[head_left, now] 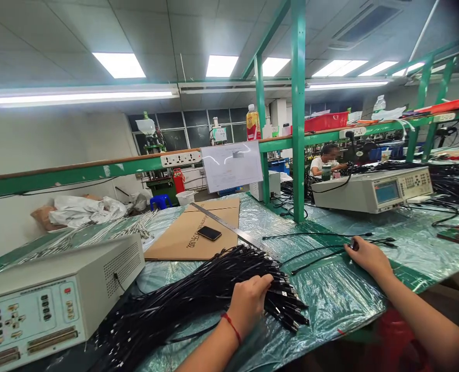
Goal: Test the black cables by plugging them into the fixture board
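A thick bundle of black cables [198,294] lies across the green, plastic-covered bench [330,294], connector ends pointing right. My left hand [248,302], a red string on its wrist, rests on the bundle near the connector ends with fingers curled into the cables. My right hand [368,254] reaches to the right and pinches the end of a loose black cable [322,253] lying on the bench. Two more single cables [314,236] lie just beyond it.
A beige test machine [47,299] stands at the near left, another tester [372,188] at the far right. A cardboard sheet [198,230] carries a phone [209,233] and a metal ruler [225,225]. Green frame posts [298,129] rise behind. Another person [326,160] sits at a far bench.
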The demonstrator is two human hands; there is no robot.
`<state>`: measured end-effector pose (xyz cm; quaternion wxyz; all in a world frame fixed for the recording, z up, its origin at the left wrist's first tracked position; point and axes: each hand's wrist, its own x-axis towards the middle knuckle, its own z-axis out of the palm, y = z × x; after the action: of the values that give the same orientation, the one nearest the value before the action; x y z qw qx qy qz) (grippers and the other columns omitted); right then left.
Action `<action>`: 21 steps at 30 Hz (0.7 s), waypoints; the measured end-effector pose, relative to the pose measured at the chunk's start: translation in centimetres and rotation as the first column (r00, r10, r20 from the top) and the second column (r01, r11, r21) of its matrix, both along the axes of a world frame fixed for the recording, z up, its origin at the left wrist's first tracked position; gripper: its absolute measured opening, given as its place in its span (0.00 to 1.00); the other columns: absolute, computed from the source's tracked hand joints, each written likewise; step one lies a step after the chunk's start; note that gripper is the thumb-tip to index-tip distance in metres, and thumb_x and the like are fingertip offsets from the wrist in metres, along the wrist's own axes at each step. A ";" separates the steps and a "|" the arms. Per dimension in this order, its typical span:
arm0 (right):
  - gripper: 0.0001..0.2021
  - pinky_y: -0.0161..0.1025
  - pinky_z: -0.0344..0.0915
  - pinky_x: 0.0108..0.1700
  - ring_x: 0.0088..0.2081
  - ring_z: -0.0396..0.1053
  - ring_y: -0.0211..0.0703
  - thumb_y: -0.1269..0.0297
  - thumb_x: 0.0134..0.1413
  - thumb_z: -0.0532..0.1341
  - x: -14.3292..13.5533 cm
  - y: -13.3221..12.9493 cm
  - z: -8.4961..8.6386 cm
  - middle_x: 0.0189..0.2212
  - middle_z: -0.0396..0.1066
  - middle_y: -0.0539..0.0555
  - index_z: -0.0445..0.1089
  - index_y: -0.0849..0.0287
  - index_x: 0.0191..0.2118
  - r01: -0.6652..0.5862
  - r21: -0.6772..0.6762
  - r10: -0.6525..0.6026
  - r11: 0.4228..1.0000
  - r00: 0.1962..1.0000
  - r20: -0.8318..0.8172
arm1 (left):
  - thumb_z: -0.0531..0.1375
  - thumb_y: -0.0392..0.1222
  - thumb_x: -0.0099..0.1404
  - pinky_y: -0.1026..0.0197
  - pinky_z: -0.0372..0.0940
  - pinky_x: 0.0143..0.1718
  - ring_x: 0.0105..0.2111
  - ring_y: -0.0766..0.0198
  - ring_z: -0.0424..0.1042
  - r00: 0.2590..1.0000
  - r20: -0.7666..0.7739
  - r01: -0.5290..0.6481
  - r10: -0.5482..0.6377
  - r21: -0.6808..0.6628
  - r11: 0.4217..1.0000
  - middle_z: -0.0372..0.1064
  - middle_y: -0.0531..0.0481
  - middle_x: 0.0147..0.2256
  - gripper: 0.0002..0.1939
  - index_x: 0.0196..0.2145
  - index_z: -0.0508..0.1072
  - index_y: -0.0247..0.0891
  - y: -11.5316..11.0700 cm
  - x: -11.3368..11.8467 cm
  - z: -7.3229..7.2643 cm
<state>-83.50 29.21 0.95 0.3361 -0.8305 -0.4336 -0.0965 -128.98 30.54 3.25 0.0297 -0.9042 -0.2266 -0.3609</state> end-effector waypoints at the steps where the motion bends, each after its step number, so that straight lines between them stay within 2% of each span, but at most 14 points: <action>1: 0.13 0.44 0.58 0.30 0.30 0.72 0.60 0.57 0.57 0.59 -0.4 -0.4 0.4 0.23 0.69 0.55 0.55 0.51 0.27 -0.021 0.002 0.021 1.000 1.000 0.000 | 0.51 0.36 0.74 0.63 0.64 0.29 0.30 0.62 0.74 1.000 -0.001 -0.011 0.011 0.007 1.000 0.73 0.51 0.30 0.12 0.48 0.72 0.44 0.1 0.0 0.0; 5: 0.12 0.40 0.54 0.28 0.26 0.70 0.56 0.59 0.61 0.58 -2.3 -2.0 2.1 0.21 0.67 0.54 0.56 0.52 0.28 -0.116 0.030 0.115 0.993 0.993 0.033 | 0.50 0.31 0.71 0.61 0.66 0.35 0.34 0.60 0.74 0.999 -0.012 -0.037 0.037 0.020 0.999 0.73 0.49 0.33 0.12 0.43 0.71 0.40 0.1 0.0 0.3; 8: 0.12 0.38 0.52 0.27 0.24 0.68 0.53 0.61 0.61 0.59 -3.2 -2.7 2.8 0.20 0.65 0.52 0.58 0.53 0.27 -0.170 0.068 0.166 0.983 0.985 0.052 | 0.50 0.30 0.69 0.61 0.66 0.34 0.34 0.60 0.74 0.999 -0.032 -0.015 0.015 -0.028 0.999 0.73 0.48 0.35 0.12 0.43 0.70 0.38 -0.1 -0.2 0.5; 15: 0.13 0.37 0.48 0.25 0.18 0.64 0.48 0.63 0.60 0.60 -3.6 -3.0 2.5 0.17 0.60 0.48 0.59 0.52 0.25 -0.199 0.190 0.170 0.961 0.973 0.156 | 0.51 0.32 0.70 0.61 0.69 0.35 0.35 0.59 0.77 0.994 -0.111 -0.018 0.013 -0.051 0.999 0.76 0.48 0.39 0.12 0.46 0.71 0.40 -0.4 -0.5 1.0; 18: 0.13 0.36 0.47 0.24 0.17 0.62 0.46 0.64 0.60 0.60 -3.8 -3.4 2.8 0.16 0.59 0.48 0.59 0.52 0.25 -0.207 0.213 0.172 0.955 0.970 0.169 | 0.50 0.33 0.71 0.59 0.71 0.38 0.39 0.57 0.78 0.998 -0.063 -0.016 0.010 -0.085 0.996 0.77 0.47 0.42 0.14 0.49 0.71 0.39 -0.3 -0.5 1.0; 21: 0.13 0.36 0.48 0.24 0.17 0.63 0.46 0.63 0.59 0.61 -4.2 -3.5 3.0 0.17 0.60 0.49 0.60 0.53 0.24 -0.242 0.181 0.223 0.953 0.967 0.119 | 0.49 0.34 0.73 0.59 0.72 0.45 0.45 0.58 0.78 1.000 0.011 0.022 -0.020 -0.125 0.992 0.78 0.48 0.48 0.17 0.54 0.70 0.41 -0.1 -0.5 0.9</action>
<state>-87.72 25.67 3.99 0.4029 -0.7311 -0.5329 -0.1385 -129.45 30.46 4.13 -0.0319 -0.9049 -0.2394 -0.3505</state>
